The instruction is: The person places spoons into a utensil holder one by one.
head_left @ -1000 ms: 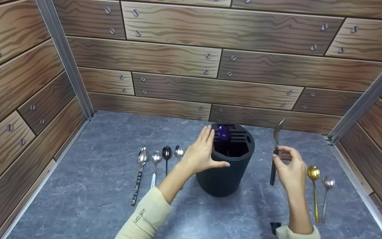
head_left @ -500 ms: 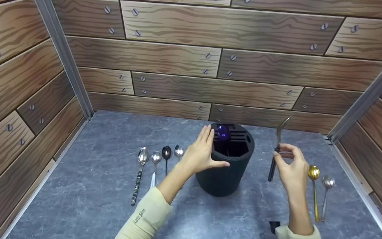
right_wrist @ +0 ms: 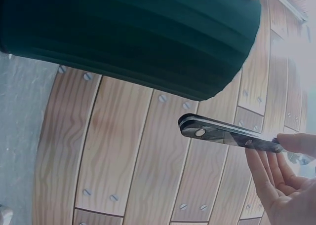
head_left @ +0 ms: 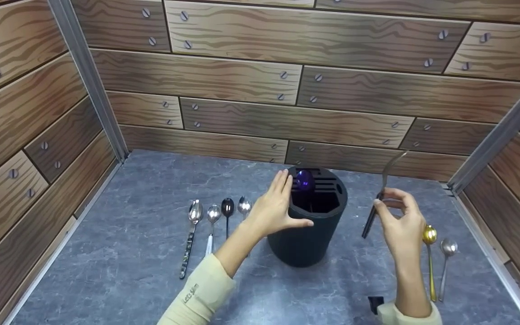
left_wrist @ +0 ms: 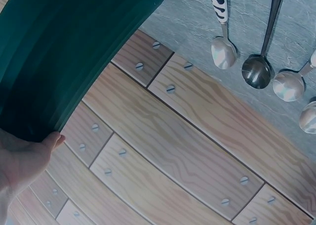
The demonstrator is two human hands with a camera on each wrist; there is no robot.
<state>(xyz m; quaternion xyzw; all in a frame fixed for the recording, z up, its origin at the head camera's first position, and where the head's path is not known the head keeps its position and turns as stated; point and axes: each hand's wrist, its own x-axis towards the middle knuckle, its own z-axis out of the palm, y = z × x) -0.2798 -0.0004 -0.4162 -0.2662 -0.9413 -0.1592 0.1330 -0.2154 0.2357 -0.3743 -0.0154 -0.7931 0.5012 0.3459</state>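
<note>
A dark green utensil holder (head_left: 303, 243) with a slotted black top stands on the table. My left hand (head_left: 269, 211) rests against its upper left side, fingers straight along the rim and thumb spread across the front. A shiny purple spoon (head_left: 305, 180) sticks up from a slot. Right of the holder, my right hand (head_left: 402, 223) pinches a fork (head_left: 371, 220) by its black handle, between thumb and fingers. It is tilted in the air, its metal end up and leaning right. The right wrist view shows the riveted handle (right_wrist: 222, 134) apart from the holder.
Left of the holder lie several spoons, one with a patterned handle (head_left: 188, 248). A gold spoon (head_left: 430, 234) and a silver spoon (head_left: 448, 247) lie at the right. A small black object (head_left: 376, 304) is near the right sleeve. Wood-patterned walls (head_left: 242, 81) enclose the table.
My right hand has risen slightly, moving a little right. The fork has tilted further, its metal end swinging right and its handle end left and up. My left hand stays on the holder.
</note>
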